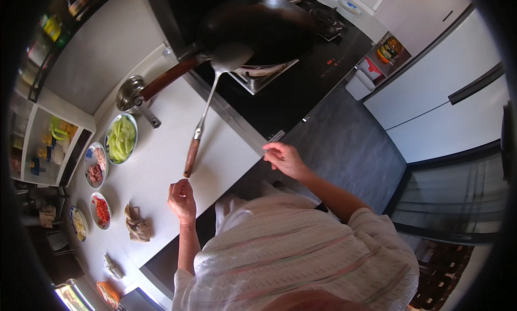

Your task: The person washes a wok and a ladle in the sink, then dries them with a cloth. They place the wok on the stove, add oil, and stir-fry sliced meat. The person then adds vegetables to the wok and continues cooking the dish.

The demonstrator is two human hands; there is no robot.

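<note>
My left hand is over the white countertop with its fingers curled. Its fingertips are right by the wooden handle end of a metal wok spatula, and no grip on it shows. The spatula's head lies over the near rim of a dark wok on the gas cooktop. By the cooktop's front corner is my right hand, fingers bent and thumb close to them; whether something small is pinched there cannot be made out. The wok's wooden handle reaches left over the counter.
On the counter are plates of sliced green vegetable, cut raw meat, chopped red pepper and pale slices. A metal pot and a crumpled brown cloth sit there too. White cabinets line the right.
</note>
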